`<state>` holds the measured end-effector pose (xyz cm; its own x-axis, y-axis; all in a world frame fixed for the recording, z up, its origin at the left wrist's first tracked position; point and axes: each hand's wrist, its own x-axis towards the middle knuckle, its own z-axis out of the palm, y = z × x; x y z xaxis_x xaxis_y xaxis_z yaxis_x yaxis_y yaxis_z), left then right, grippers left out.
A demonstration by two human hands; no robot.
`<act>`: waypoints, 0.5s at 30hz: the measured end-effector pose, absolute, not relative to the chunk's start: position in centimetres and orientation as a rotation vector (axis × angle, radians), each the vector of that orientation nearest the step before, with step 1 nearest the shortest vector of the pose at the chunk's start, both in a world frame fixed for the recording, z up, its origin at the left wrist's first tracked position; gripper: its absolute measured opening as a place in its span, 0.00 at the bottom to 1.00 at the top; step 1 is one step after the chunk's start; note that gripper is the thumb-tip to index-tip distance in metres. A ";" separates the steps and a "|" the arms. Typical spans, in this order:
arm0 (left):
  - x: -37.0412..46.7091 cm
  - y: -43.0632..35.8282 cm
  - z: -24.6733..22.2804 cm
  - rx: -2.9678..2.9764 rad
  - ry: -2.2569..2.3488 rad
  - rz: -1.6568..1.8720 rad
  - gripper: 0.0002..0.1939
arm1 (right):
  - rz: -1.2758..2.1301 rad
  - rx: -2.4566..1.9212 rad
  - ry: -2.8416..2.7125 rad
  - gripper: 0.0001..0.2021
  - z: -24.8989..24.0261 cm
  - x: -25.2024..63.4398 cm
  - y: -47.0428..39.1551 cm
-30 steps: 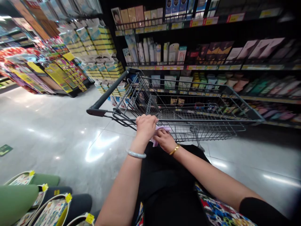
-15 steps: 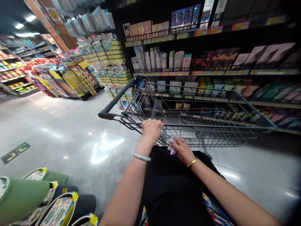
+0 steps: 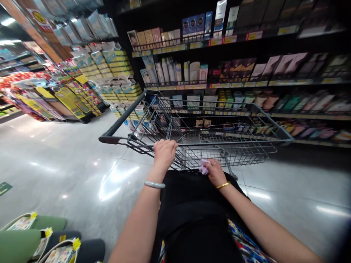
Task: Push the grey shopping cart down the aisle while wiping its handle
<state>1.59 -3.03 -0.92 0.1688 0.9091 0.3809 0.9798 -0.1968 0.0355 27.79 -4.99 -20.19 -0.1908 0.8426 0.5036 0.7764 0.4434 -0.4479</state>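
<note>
A dark grey wire shopping cart (image 3: 227, 155) stands crosswise in front of me, its handle end to the left and its basket bare. My left hand (image 3: 165, 153), with a pale bangle at the wrist, is closed over the cart's near top rail. Just right of it and lower, my right hand (image 3: 215, 171) is closed around a crumpled light purple cloth (image 3: 203, 167), a gold bracelet at its wrist. That hand is in front of the cart's near side; whether it touches the wires I cannot tell.
Shelves (image 3: 236, 84) of boxes, bottles and tubes run behind the cart. Stacked yellow-striped packs (image 3: 112, 64) hang beside them. Green and dark bins (image 3: 49, 223) with yellow tags stand at lower left on the shiny floor (image 3: 74, 175). A display stand (image 3: 74, 98) is farther off.
The cart, shelves and left hand have shifted left in view, and the bins have slid toward the lower left. Both hands keep their holds on the rail and the cloth.
</note>
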 end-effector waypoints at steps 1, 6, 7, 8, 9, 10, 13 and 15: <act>1.6 -3.0 -0.9 -2.224 -1.829 -0.468 0.19 | 0.118 -1.378 -1.950 0.16 -20.6 28.1 -5.2; 1.5 -3.0 -1.2 -2.215 -1.810 -0.464 0.20 | 0.079 -1.461 -1.722 0.12 -19.6 30.1 -5.1; 1.5 -3.0 -1.2 -2.209 -1.809 -0.469 0.20 | 0.067 -1.446 -1.687 0.11 -18.4 30.5 -4.9; 1.6 -3.0 -1.3 -2.201 -1.807 -0.473 0.20 | 0.051 -1.430 -1.654 0.11 -16.8 30.7 -4.8; 1.6 -3.0 -1.3 -2.194 -1.804 -0.476 0.19 | 0.022 -1.399 -1.611 0.10 -15.0 31.0 -4.7; 1.6 -3.0 -1.3 -2.186 -1.801 -0.477 0.19 | -0.026 -1.312 -1.540 0.10 -13.0 31.2 -4.7; 1.5 -2.9 -1.4 -2.174 -1.791 -0.468 0.19 | -0.179 -1.169 -1.388 0.10 -7.7 31.6 -4.9; 1.4 -3.0 -1.4 -2.174 -1.790 -0.468 0.19 | -0.266 -1.183 -1.358 0.09 -5.4 31.3 -5.0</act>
